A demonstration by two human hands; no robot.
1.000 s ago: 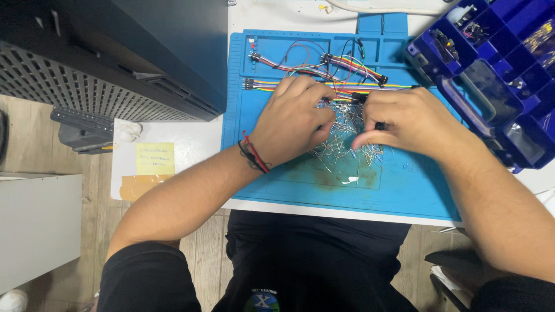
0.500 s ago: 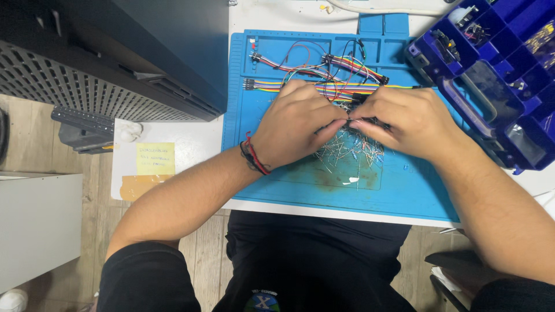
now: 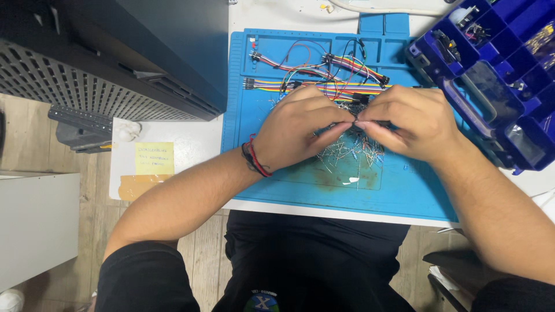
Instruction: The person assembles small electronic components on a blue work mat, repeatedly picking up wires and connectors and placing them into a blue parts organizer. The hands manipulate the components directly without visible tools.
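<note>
Both hands have crept closer: left hand point(image 3: 300, 130) and right hand point(image 3: 410, 124) now pinch fingertip to fingertip over the resistor pile point(image 3: 347, 151) on the blue mat point(image 3: 404, 190), apparently working one tiny lead.

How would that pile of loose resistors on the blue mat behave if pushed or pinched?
Probably light and prone to scatter: the resistors lie loose and tangled under both hands. Their thin wire leads likely bend easily. The blue mat looks matte, so sliding is probably limited.

Electronics hobby bench or small workshop. Blue silicone work mat point(image 3: 404, 190) centre; coloured jumper wires point(image 3: 324, 75) at 12 o'clock; compartmented blue parts organiser point(image 3: 497, 75) at 2 o'clock; perforated black equipment case point(image 3: 87, 69) at 10 o'clock.
</note>
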